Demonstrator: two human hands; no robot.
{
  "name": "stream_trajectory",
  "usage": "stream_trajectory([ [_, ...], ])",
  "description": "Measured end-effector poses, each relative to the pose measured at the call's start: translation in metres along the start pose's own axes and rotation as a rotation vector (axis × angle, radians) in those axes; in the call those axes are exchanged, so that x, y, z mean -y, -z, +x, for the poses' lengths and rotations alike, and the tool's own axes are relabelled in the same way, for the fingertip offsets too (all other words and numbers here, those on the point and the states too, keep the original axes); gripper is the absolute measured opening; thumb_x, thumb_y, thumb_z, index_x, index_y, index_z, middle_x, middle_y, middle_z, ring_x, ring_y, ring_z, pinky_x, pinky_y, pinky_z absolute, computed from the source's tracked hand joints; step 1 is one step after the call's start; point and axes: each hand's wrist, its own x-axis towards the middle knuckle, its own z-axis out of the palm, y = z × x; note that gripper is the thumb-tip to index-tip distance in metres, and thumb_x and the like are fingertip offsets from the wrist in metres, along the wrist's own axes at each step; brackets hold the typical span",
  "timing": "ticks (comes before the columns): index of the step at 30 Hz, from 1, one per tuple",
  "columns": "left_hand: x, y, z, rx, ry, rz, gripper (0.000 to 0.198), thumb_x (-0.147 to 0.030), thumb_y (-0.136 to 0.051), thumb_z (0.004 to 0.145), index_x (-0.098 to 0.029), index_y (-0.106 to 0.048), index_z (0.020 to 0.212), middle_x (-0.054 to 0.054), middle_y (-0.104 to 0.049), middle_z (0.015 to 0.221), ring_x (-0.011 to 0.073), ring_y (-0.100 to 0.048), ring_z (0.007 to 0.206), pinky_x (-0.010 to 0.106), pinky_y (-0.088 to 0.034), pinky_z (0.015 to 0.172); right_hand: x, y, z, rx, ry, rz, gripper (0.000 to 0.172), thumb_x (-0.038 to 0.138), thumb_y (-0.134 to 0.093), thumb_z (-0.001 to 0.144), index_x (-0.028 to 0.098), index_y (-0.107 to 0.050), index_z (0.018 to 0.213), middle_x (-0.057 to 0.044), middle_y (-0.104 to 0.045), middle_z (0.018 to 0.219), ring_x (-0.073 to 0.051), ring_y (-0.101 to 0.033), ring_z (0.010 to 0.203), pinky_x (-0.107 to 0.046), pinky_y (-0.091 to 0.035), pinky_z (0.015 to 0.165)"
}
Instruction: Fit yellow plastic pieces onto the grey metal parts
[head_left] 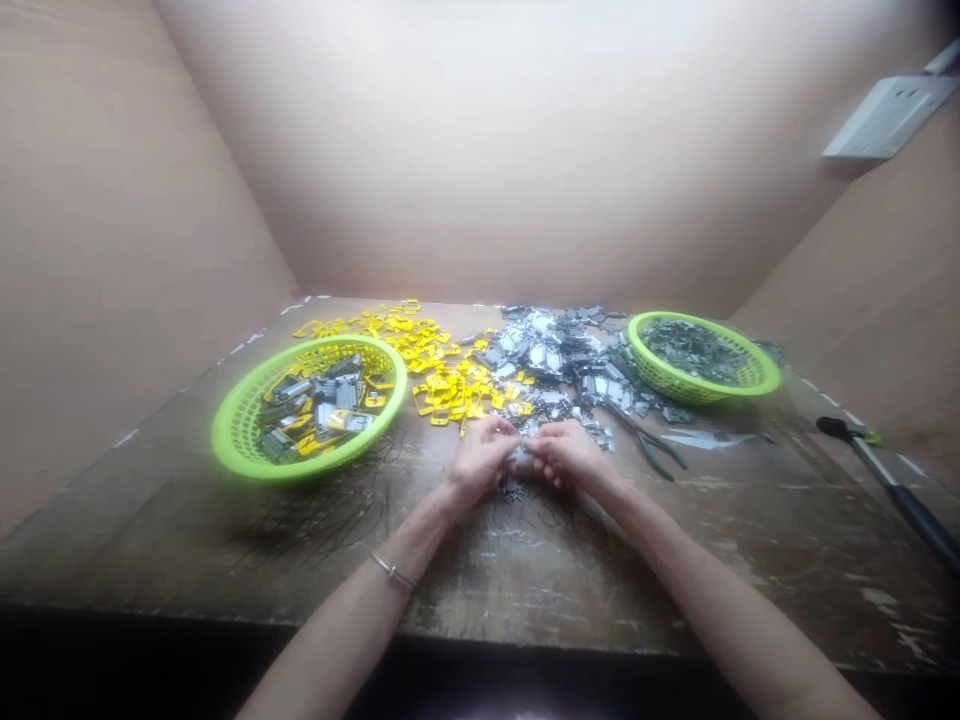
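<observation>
One metal piece [521, 456] between both hands [481, 462] [571, 456]

A lime-green latticed basket [225, 430] holds a mix of yellow and grey pieces; its twin [679, 375] holds only grey. Bright yellow tags [450, 385] and silvery-grey metal pieces [540, 350] scatter across a brown table [487, 590] mottled with pale scuffs.

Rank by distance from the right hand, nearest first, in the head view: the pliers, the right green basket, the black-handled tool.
1. Pliers, just right of the right hand, on the table.
2. Lime-green basket, back and right.
3. Black-handled tool, far right table edge.
</observation>
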Motion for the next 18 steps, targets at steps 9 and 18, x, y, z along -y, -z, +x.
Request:
stream_trajectory([
  [9,0.003,-0.018,-0.003,-0.251,-0.308,-0.252,0.04,-0.022,-0.059,0.058,-0.015,-0.048,0.096,0.004,-0.057,0.081,0.0099,-0.053,0.065,0.021,-0.042,0.06,-0.009,-0.017,0.002,0.083,-0.076,0.422,0.016,0.027,-0.056,0.062,0.013,-0.049,0.06,0.005,-0.047,0.043,-0.003,-0.038,0.032,-0.013,-0.027,0.027],
  [18,0.004,0.007,0.006,-0.062,-0.187,-0.518,0.028,-0.03,-0.052,0.066,-0.014,-0.046,0.088,0.005,-0.057,0.07,0.0134,-0.053,0.051,0.029,-0.042,0.046,0.018,0.032,0.008,-0.396,0.317,-0.21,0.02,0.029,-0.055,0.062,0.015,-0.059,0.075,-0.001,-0.058,0.06,-0.008,-0.048,0.046,-0.019,-0.037,0.04],
])
